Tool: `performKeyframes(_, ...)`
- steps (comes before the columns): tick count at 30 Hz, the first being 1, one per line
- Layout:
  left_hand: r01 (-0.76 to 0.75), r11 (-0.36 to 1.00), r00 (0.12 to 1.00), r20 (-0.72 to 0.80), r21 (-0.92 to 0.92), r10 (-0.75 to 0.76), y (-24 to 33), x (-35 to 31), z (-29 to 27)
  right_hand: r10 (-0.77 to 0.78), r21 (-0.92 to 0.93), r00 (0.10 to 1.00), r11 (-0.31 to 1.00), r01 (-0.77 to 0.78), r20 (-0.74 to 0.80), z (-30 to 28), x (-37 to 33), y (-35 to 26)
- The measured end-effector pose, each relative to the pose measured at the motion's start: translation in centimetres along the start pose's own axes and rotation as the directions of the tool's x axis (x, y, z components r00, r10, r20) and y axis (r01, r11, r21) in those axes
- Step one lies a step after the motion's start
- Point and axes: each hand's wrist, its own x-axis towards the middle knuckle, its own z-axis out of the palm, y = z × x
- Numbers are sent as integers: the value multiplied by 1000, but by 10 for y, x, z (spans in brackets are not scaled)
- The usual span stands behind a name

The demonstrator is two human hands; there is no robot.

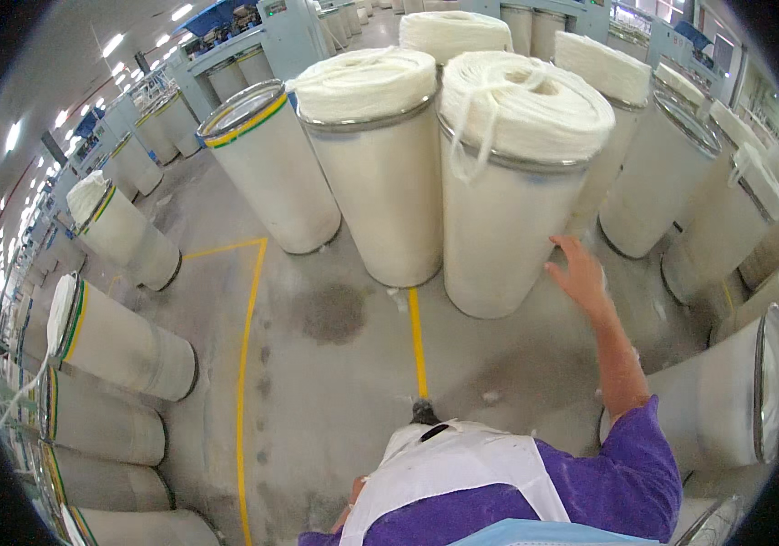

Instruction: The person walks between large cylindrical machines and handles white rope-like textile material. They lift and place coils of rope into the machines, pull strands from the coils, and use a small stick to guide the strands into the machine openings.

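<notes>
Right hand (579, 273): fingers spread, empty, reaching beside tall white can (508, 196) heaped with coiled sliver, standing on the floor (335, 382); left hand: tucked below apron (449, 469), fingers unseen, cannot tell; neighbouring cans (380, 155) clustered close.

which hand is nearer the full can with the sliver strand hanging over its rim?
Right. The right hand is open, reaching out beside the full can, at or near its lower right side. The left hand is not in view; only a bit of arm shows by the apron.
</notes>
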Motion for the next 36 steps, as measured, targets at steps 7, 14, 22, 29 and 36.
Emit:
performKeyframes(7, 302, 911, 952, 30, -282, -306, 32, 90, -125, -20, -261, 963, 964, -52, -269, 27, 193, 52)
performKeyframes(14, 70, 818, 992, -45, -570, -116, 100, 265, -239, 17, -369, 981, 925, -90, -195, 12, 247, 87)
performKeyframes(22, -165, 985, 914, -383, -51, 134, 305, 404, -480, 213, -386, 976, 905, -181, 41, -2, 266, 75)
performKeyframes(29, -653, 585, 272, -572, 481, 774, 526, 450, -680, 253, -722, 960, 641, -261, -122, 37, 273, 85)
performKeyframes(36, -729, -15, 6, 29, 685, 1000, 587, 506, -770, 573, -719, 806, 496, -486, -150, 92, 269, 29)
